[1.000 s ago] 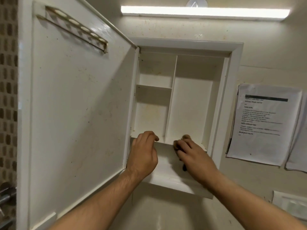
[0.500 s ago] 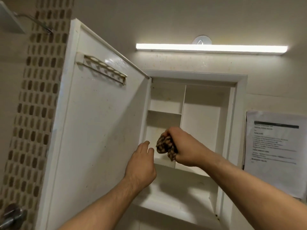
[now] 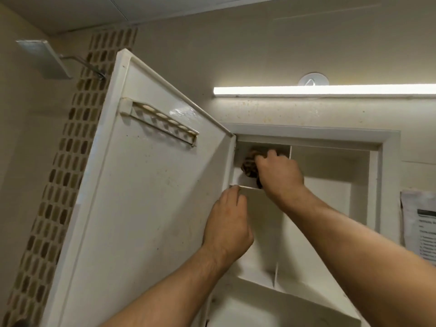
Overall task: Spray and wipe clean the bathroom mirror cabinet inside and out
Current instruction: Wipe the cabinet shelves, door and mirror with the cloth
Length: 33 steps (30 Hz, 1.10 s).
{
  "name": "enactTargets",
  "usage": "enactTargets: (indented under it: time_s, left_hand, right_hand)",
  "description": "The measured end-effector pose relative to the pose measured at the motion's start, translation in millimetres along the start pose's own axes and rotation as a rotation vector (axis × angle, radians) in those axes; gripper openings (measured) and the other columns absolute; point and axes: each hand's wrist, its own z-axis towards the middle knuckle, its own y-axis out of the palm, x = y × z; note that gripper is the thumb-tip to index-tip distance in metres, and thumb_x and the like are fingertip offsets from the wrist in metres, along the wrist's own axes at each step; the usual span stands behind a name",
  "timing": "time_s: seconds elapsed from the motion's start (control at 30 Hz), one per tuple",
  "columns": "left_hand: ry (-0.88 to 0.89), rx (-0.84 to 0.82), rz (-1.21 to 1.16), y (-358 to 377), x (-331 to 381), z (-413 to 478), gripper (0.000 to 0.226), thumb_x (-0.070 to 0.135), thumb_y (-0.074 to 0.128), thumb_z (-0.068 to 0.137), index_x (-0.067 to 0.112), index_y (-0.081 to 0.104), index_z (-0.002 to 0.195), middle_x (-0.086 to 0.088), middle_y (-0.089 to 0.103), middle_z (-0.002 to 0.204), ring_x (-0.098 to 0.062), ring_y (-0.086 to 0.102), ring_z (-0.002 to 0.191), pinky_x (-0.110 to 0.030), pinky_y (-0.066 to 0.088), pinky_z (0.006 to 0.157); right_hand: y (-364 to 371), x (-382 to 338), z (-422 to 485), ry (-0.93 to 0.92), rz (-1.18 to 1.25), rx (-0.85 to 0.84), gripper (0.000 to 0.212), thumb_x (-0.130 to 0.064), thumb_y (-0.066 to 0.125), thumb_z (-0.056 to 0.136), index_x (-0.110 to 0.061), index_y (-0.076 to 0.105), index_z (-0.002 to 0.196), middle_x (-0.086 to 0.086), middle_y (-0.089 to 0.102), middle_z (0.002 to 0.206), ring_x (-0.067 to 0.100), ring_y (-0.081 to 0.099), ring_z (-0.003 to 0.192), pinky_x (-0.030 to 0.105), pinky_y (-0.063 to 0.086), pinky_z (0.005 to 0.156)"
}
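A plain beige wall (image 3: 259, 55) runs under a pale ceiling (image 3: 118, 10). On the left, a vertical strip of brown mosaic tiles (image 3: 70, 149) climbs the wall, with a square metal shower head (image 3: 42, 59) on a bent arm (image 3: 82, 63) beside it. A lit tube light (image 3: 323, 90) hangs on the far wall below a round white fitting (image 3: 313, 79). A printed paper sheet (image 3: 420, 227) is stuck at the right edge.
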Motion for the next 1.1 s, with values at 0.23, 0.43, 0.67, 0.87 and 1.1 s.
enactTargets:
  time_s: [0.23, 0.43, 0.67, 0.87, 1.1]
  left_hand:
    - [-0.006, -0.053, -0.005, 7, -3, 44, 0.039, 0.005, 0.052, 0.084, 0.012, 0.055, 0.122, -0.007, 0.057, 0.121, -0.022, 0.052, 0.108, -0.031, 0.043, 0.092]
    - [0.060, -0.048, 0.079, 6, -11, 42, 0.027, 0.008, 0.053, 0.077, 0.009, 0.062, 0.102, -0.006, 0.059, 0.110, -0.022, 0.051, 0.098, -0.030, 0.039, 0.079]
    - [0.059, 0.009, 0.061, 11, -7, 36, 0.025, 0.009, 0.053, 0.072, 0.008, 0.067, 0.093, -0.006, 0.060, 0.102, -0.021, 0.052, 0.096, -0.028, 0.040, 0.082]
    - [0.040, 0.019, 0.014, 9, -5, 33, 0.024, 0.008, 0.053, 0.068, 0.007, 0.067, 0.087, -0.007, 0.062, 0.101, -0.021, 0.053, 0.096, -0.029, 0.043, 0.086]
    - [0.076, 0.019, 0.032, 15, -11, 30, 0.029, 0.008, 0.053, 0.069, 0.007, 0.071, 0.091, -0.007, 0.064, 0.108, -0.020, 0.057, 0.101, -0.030, 0.052, 0.092]
  right_hand:
    - [26, -40, 68, 0.301, 0.445, -0.236, 0.019, -0.005, 0.060, 0.094, -0.011, 0.057, 0.075, 0.013, 0.071, 0.105, 0.030, 0.067, 0.093, 0.035, 0.049, 0.068]
    - [11, 6, 57, -0.186, -0.094, -0.398, 0.010, -0.022, 0.062, 0.096, -0.019, 0.064, 0.087, 0.000, 0.065, 0.088, 0.022, 0.059, 0.071, 0.030, 0.045, 0.060]
    - [16, -13, 46, -0.321, -0.046, -0.296, 0.017, -0.026, 0.061, 0.098, -0.016, 0.075, 0.101, 0.006, 0.073, 0.098, 0.023, 0.066, 0.077, 0.031, 0.048, 0.064]
    - [11, -7, 64, -0.455, -0.243, -0.137, 0.020, -0.016, 0.053, 0.101, -0.012, 0.072, 0.108, 0.007, 0.066, 0.106, 0.027, 0.066, 0.089, 0.035, 0.044, 0.063]
    - [21, -14, 63, -0.456, -0.507, -0.237, 0.022, -0.024, 0.052, 0.104, -0.016, 0.070, 0.113, 0.003, 0.069, 0.115, 0.025, 0.067, 0.101, 0.036, 0.041, 0.063]
